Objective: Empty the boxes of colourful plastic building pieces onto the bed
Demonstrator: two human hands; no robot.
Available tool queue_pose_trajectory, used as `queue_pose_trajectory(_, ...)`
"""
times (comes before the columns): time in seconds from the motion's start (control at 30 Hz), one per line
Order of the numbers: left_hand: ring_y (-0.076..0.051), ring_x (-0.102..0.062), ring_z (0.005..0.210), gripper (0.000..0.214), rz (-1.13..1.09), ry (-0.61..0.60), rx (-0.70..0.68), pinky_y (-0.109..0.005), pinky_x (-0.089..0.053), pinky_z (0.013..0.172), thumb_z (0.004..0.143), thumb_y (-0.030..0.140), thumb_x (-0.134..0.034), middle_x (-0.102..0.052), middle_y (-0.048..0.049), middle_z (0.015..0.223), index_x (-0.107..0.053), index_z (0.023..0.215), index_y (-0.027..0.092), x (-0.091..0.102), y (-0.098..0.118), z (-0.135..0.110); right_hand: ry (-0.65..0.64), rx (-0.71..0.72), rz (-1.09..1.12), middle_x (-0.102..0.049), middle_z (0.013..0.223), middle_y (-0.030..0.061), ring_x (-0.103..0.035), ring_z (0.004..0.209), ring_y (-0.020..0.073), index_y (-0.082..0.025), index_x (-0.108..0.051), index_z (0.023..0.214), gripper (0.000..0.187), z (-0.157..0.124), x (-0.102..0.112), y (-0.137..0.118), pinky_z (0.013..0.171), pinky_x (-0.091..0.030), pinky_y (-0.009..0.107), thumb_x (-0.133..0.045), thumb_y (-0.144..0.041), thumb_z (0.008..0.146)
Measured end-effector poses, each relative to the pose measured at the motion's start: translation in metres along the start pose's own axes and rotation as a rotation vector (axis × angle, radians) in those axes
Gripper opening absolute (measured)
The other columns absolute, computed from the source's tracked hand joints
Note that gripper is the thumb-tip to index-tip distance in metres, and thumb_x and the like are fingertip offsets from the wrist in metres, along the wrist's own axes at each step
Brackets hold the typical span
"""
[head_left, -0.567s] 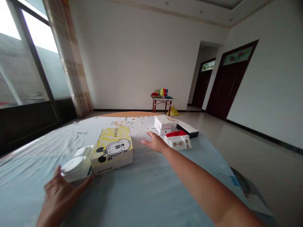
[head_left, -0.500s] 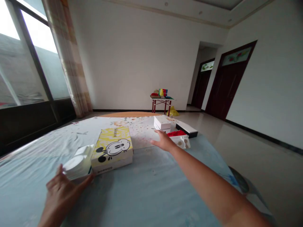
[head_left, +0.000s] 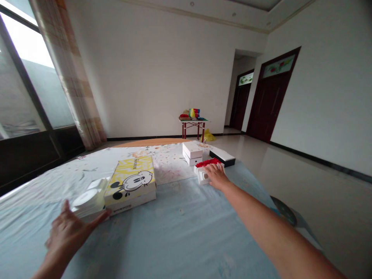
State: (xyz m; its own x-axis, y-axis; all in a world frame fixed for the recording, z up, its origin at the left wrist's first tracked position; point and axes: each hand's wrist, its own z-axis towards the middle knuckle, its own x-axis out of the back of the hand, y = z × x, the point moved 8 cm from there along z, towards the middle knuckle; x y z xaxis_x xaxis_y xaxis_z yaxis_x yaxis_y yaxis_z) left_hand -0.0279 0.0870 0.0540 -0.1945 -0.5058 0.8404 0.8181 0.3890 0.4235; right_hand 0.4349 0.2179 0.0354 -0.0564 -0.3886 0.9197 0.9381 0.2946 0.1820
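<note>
My left hand [head_left: 68, 228] is open, its thumb and fingers spread around the near side of a white item with a round lid-like top [head_left: 85, 197]. The thumb tip is close to the near corner of a yellow-and-white cardboard box [head_left: 132, 182] with a cartoon face; I cannot tell if they touch. Further right, my right hand [head_left: 216, 174] lies over a small white box [head_left: 202, 176] with ruffled red material [head_left: 207, 162] along its top. Its fingers are stretched out, and they hide part of that box.
A white box [head_left: 192, 153] and a flat white-and-black box [head_left: 222, 155] stand behind my right hand. Blue and floral cloths [head_left: 162, 232] cover the table, whose rounded edge drops off at the right. Across the room stands a small table [head_left: 193, 122] loaded with colourful things.
My right hand has moved right, from beside the red-topped white box to on top of it. My left hand stays by the round-topped item. The view has turned slightly right.
</note>
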Motion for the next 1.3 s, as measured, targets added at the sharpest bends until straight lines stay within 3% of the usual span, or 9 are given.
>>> queue_pose_trajectory(0.1, -0.047, -0.034, 0.12, 0.11, 0.013, 0.087, 0.02, -0.061, -0.036, 0.084, 0.062, 0.074, -0.045, -0.032, -0.0317, 0.134, -0.005, 0.138, 0.005, 0.018, 0.01, -0.015, 0.048, -0.007, -0.012, -0.045, 0.118, 0.0119, -0.038, 0.11, 0.0281, -0.023, -0.036, 0.13, 0.076, -0.001, 0.009, 0.002, 0.099, -0.016, 0.047, -0.068, -0.019, 0.061)
queue_pose_trajectory(0.3, -0.041, -0.024, 0.128, 0.093, -0.09, 0.289, -0.181, -0.058, -0.027, 0.096, 0.072, 0.059, -0.05, -0.026, -0.0245, 0.14, -0.01, 0.139, 0.01, 0.04, 0.052, -0.046, 0.049, 0.077, 0.124, -0.045, 0.11, 0.0118, -0.041, 0.103, 0.0278, -0.02, -0.044, 0.124, 0.067, -0.006, 0.04, -0.017, 0.088, -0.034, 0.04, -0.069, -0.027, 0.062)
queue_pose_trajectory(0.43, -0.035, -0.031, 0.126, 0.086, -0.264, 0.309, -0.409, -0.053, -0.03, 0.098, 0.072, 0.052, -0.055, -0.032, -0.0168, 0.138, -0.014, 0.139, 0.016, 0.028, 0.088, -0.065, -0.023, 0.292, 0.398, -0.047, 0.112, 0.0102, -0.046, 0.104, 0.0255, -0.02, -0.038, 0.13, 0.082, -0.017, 0.065, -0.076, 0.089, -0.037, 0.036, -0.07, -0.047, 0.059)
queue_pose_trajectory(0.5, -0.032, -0.038, 0.122, 0.083, -0.373, 0.252, -0.514, -0.05, -0.037, 0.095, 0.071, 0.049, -0.057, -0.037, -0.0144, 0.134, -0.018, 0.138, 0.019, 0.015, 0.105, -0.078, -0.117, 0.427, 0.541, -0.046, 0.119, 0.0102, -0.045, 0.109, 0.0251, -0.022, -0.032, 0.134, 0.091, -0.022, 0.069, -0.104, 0.092, -0.037, 0.034, -0.068, -0.055, 0.058)
queue_pose_trajectory(0.57, -0.03, -0.044, 0.117, 0.079, -0.467, 0.148, -0.607, -0.049, -0.042, 0.091, 0.072, 0.045, -0.059, -0.04, -0.0132, 0.131, -0.02, 0.137, 0.022, 0.0, 0.122, -0.094, -0.149, 0.487, 0.652, -0.041, 0.128, 0.0101, -0.04, 0.117, 0.0242, -0.023, -0.026, 0.137, 0.092, -0.019, 0.068, -0.112, 0.097, -0.033, 0.033, -0.066, -0.056, 0.06)
queue_pose_trajectory(0.7, -0.03, -0.042, 0.119, 0.08, -0.466, -0.159, -0.727, -0.05, -0.042, 0.092, 0.073, 0.037, -0.06, -0.037, -0.0127, 0.134, -0.014, 0.137, 0.028, -0.038, 0.145, -0.129, -0.14, 0.256, 0.593, -0.036, 0.135, 0.0132, -0.033, 0.124, 0.0253, -0.016, -0.029, 0.136, 0.083, 0.013, 0.043, -0.058, 0.103, -0.026, 0.036, -0.067, -0.037, 0.065)
queue_pose_trajectory(0.9, -0.032, -0.034, 0.125, 0.099, -0.426, -0.461, -0.731, -0.051, -0.033, 0.099, 0.062, 0.02, -0.066, -0.033, -0.0137, 0.138, -0.007, 0.14, 0.028, -0.079, 0.157, -0.152, -0.418, 0.003, 0.133, -0.018, 0.145, 0.0127, -0.013, 0.132, 0.0345, -0.028, -0.019, 0.139, 0.107, 0.049, -0.023, 0.024, 0.1, -0.016, 0.056, -0.072, -0.01, 0.047)
queue_pose_trajectory(1.07, -0.031, -0.034, 0.126, 0.1, -0.438, -0.53, -0.618, -0.047, -0.03, 0.103, 0.056, 0.02, -0.068, -0.035, -0.0133, 0.138, -0.014, 0.14, 0.024, -0.092, 0.149, -0.15, -0.425, 0.069, 0.014, -0.022, 0.144, 0.0163, -0.017, 0.131, 0.0338, -0.026, -0.019, 0.139, 0.112, 0.066, -0.041, 0.026, 0.098, -0.018, 0.053, -0.071, -0.004, 0.042)
queue_pose_trajectory(1.3, -0.026, -0.046, 0.113, 0.095, -0.462, -0.648, -0.533, -0.043, -0.034, 0.1, 0.058, 0.015, -0.064, -0.05, -0.0112, 0.124, -0.018, 0.14, 0.022, -0.081, 0.14, -0.153, -0.41, 0.18, -0.001, -0.043, 0.13, 0.0181, -0.042, 0.115, 0.0359, -0.026, -0.033, 0.135, 0.105, 0.073, -0.044, 0.012, 0.093, -0.029, 0.049, -0.076, -0.016, 0.039)
